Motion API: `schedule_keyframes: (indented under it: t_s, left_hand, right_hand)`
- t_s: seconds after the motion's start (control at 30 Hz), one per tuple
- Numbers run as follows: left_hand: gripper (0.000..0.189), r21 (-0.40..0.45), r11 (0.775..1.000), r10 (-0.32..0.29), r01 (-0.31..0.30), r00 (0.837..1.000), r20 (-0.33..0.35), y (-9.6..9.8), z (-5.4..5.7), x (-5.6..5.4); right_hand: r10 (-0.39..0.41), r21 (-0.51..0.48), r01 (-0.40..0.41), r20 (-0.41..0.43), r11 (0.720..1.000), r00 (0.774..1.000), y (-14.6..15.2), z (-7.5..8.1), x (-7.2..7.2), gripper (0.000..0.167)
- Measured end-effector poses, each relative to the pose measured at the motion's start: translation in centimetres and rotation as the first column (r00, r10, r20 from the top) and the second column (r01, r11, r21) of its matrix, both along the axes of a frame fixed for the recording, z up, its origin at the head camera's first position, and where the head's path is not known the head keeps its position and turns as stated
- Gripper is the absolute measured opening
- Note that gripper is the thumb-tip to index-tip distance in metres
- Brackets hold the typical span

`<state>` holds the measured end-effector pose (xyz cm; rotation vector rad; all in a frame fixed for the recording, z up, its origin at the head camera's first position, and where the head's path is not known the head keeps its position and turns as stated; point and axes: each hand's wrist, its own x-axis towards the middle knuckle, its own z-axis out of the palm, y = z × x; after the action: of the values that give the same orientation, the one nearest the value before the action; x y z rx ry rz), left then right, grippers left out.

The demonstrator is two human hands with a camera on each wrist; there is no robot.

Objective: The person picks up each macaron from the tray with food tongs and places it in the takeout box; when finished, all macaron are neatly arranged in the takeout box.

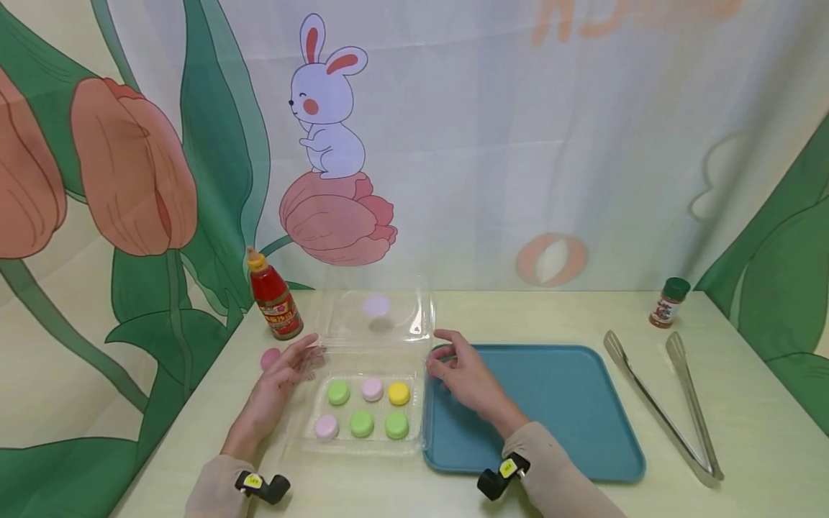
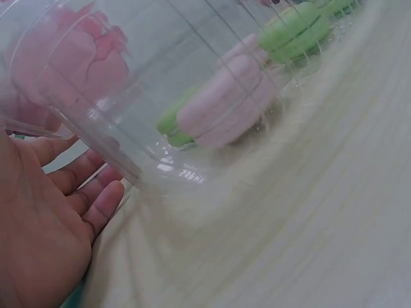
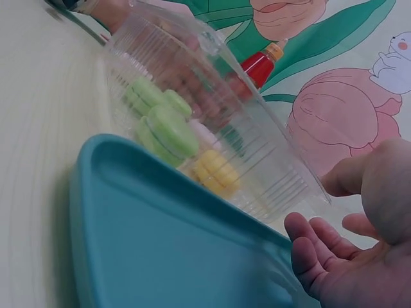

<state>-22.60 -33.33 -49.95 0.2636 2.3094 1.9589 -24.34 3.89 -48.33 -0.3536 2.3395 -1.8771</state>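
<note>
A clear plastic clamshell box (image 1: pixel 294 424) lies on the table with its lid (image 1: pixel 340 338) raised at the back. Inside sit several toy macarons: green ones (image 1: pixel 361 424), pale pink ones (image 1: pixel 327 426) and one yellow (image 1: pixel 399 393). My left hand (image 1: pixel 275 388) is at the box's back left corner, fingers extended beside its wall and nothing gripped. On the opposite side my right hand (image 1: pixel 469 378) hovers over the tray's left edge, fingers loosely bent, thumb and index close to the box's back right corner. A darker pink macaron (image 1: pixel 270 358) lies outside the box, by the left hand.
A blue tray (image 1: pixel 550 410) lies right beside the box. Farther right are metal tongs (image 1: pixel 696 432) and a small green-capped spice jar (image 1: pixel 666 302). A red sauce bottle (image 1: pixel 275 298) stands at the back left. A printed curtain (image 1: pixel 479 180) hangs behind the table.
</note>
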Motion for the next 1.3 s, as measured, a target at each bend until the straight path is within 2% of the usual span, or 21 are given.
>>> schedule_keyframes:
  t_s: [0.33, 0.5, 0.73, 0.83, 0.93, 1.03, 1.13, 1.3]
  left_hand:
    - [0.065, 0.043, 0.999, 0.004, -0.002, 0.999, -0.038, -0.2, -0.2, -0.4]
    - [0.057, 0.088, 0.996, 0.028, -0.026, 0.999, -0.027, -0.1, -0.2, -0.3]
    - [0.03, 0.163, 0.984, 0.067, -0.068, 0.998, 0.013, -0.4, -0.3, 0.1]
    - [0.031, 0.192, 0.978, 0.081, -0.086, 0.996, 0.033, -0.5, -0.3, 0.2]
    - [0.023, 0.138, 0.985, 0.099, -0.102, 0.995, 0.025, -0.6, -0.3, 0.1]
    - [0.021, 0.072, 0.991, 0.116, -0.117, 0.993, 0.016, -0.6, -0.4, 0.0]
    - [0.015, 0.04, 0.99, 0.138, -0.139, 0.99, 0.015, -0.4, -0.5, -0.1]
    - [0.015, 0.013, 0.984, 0.176, -0.176, 0.984, 0.025, -0.2, -0.3, -0.1]
  right_hand:
    - [0.0, -0.054, 0.0, 0.0, 0.999, 1.0, -0.1, 0.4, 0.2, 0.05]
    - [0.03, -0.081, -0.03, -0.002, 0.996, 1.0, 0.1, 0.5, 0.2, 0.036]
    - [0.04, -0.149, -0.037, 0.018, 0.988, 0.999, 0.0, 0.5, 0.1, 0.011]
    - [0.038, -0.174, -0.03, 0.044, 0.984, 0.998, -0.2, 0.5, 0.1, 0.016]
    - [0.03, -0.176, -0.017, 0.069, 0.984, 0.997, -0.3, 0.7, 0.2, 0.019]
    - [0.016, -0.115, -0.011, 0.045, 0.993, 0.999, -0.4, 0.8, 0.4, 0.013]
    - [0.02, -0.01, -0.02, 0.006, 1.0, 1.0, -0.2, 0.9, 0.9, 0.007]
    - [0.077, 0.16, -0.068, -0.047, 0.985, 0.996, 0.5, 1.7, 2.6, 0.025]
